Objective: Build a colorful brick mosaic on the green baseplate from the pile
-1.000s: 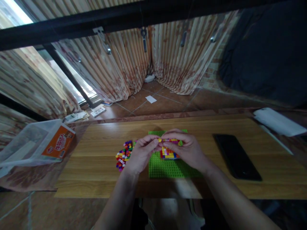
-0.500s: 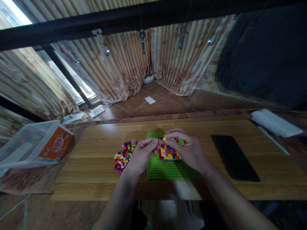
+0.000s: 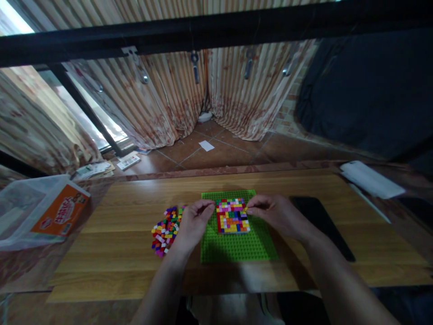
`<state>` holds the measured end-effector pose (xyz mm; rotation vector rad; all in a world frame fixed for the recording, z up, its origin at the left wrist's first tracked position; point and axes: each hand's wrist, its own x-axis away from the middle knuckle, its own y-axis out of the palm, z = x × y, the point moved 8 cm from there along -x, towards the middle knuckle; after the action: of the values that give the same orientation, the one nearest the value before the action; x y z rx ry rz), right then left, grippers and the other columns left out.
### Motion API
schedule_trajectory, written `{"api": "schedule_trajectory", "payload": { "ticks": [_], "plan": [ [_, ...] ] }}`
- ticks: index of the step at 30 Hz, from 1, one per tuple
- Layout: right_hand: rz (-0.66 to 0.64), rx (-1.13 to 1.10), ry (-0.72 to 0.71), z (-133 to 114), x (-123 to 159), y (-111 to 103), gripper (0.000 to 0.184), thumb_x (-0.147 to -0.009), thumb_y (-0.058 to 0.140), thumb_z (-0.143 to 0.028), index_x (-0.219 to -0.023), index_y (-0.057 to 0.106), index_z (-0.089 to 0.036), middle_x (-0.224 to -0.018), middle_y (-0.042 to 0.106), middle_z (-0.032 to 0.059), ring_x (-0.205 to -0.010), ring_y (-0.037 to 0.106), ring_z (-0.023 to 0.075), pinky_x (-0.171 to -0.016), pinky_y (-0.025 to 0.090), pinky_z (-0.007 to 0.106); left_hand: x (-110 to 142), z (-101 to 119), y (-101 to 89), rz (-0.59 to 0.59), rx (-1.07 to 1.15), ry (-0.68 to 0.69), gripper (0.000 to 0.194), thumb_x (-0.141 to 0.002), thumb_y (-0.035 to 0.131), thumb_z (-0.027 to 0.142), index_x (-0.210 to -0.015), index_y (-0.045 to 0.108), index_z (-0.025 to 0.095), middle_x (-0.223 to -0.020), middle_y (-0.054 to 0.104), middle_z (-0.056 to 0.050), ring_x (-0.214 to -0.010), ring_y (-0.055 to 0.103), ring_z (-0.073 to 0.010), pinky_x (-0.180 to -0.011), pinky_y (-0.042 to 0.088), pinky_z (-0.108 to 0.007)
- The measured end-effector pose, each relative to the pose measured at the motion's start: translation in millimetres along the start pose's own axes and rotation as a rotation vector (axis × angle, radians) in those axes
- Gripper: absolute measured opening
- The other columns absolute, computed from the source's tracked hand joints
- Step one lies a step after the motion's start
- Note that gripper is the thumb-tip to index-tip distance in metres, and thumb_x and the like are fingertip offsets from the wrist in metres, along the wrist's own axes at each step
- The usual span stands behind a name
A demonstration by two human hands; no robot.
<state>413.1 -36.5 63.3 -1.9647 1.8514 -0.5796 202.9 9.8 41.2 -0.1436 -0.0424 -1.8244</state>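
Note:
On a green studded baseplate (image 3: 233,248) lies a square patch of multicoloured toy bricks (image 3: 233,219). My right hand (image 3: 274,214) is at the patch's right edge, thumb and forefinger closed on a small yellow brick (image 3: 246,210). At the upper left corner of the patch is my left hand (image 3: 196,221), its thumb and forefinger pinched together; whatever may be between them is too small to make out. A heap of loose toy bricks (image 3: 165,232) in many colours lies left of the baseplate, partly behind my left hand.
The wooden table (image 3: 111,234) carries a black phone-like slab (image 3: 323,225) on the right, partly behind my right forearm. A clear plastic box (image 3: 30,194) with an orange label stands beyond the left end. A white object (image 3: 372,178) lies past the far right edge.
My hands have moved apart, uncovering the brick patch. The yellow brick has gone from between both hands to the patch's right edge with my right hand. The view has shifted slightly.

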Motion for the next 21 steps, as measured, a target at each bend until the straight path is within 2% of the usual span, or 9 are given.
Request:
{"api": "schedule_trajectory", "payload": {
  "ticks": [6,14,17,21],
  "plan": [
    [0.019,-0.046,-0.017,-1.0,-5.6,8.8,0.013,-0.081,0.065,-0.031,-0.074,0.067,-0.02,-0.069,0.067,-0.002,-0.066,0.059,0.0132,-0.062,0.042,0.025,-0.4,-0.7,-0.7,0.0,-0.034,0.0,0.019,-0.075,0.067,0.031,-0.081,0.074,0.014,-0.072,0.067,0.0,-0.068,0.055,-0.0125,-0.067,0.043,-0.024],
    [0.04,-0.108,0.012,4.7,-7.8,11.8,0.014,-0.079,0.068,-0.033,-0.075,0.065,-0.021,-0.072,0.068,-0.0016,-0.068,0.061,0.0139,-0.065,0.044,0.026,-1.2,-3.2,1.9,-0.012,-0.05,0.004,0.019,-0.077,0.065,0.03,-0.082,0.073,0.014,-0.075,0.069,-0.002,-0.069,0.059,-0.0137,-0.067,0.045,-0.024],
    [0.04,-0.167,0.024,9.6,-10.1,11.8,0.017,-0.075,0.072,-0.035,-0.083,0.065,-0.021,-0.076,0.069,-0.0014,-0.071,0.063,0.0147,-0.067,0.046,0.027,-2.5,-5.2,1.6,-0.003,-0.083,0.014,0.02,-0.077,0.065,0.03,-0.084,0.073,0.014,-0.077,0.071,-0.003,-0.071,0.061,-0.0145,-0.069,0.046,-0.025],
    [0.01,-0.229,0.057,19.9,-13.8,12.9,0.04,-0.071,0.077,-0.034,-0.107,0.065,-0.023,-0.075,0.067,-0.0036,-0.071,0.062,0.014,-0.068,0.047,0.027,-3.9,-10.6,2.1,0.004,-0.08,0.024,0.022,-0.075,0.066,0.031,-0.088,0.072,0.014,-0.081,0.072,-0.003,-0.074,0.063,-0.0153,-0.07,0.048,-0.026]
  ]
}}
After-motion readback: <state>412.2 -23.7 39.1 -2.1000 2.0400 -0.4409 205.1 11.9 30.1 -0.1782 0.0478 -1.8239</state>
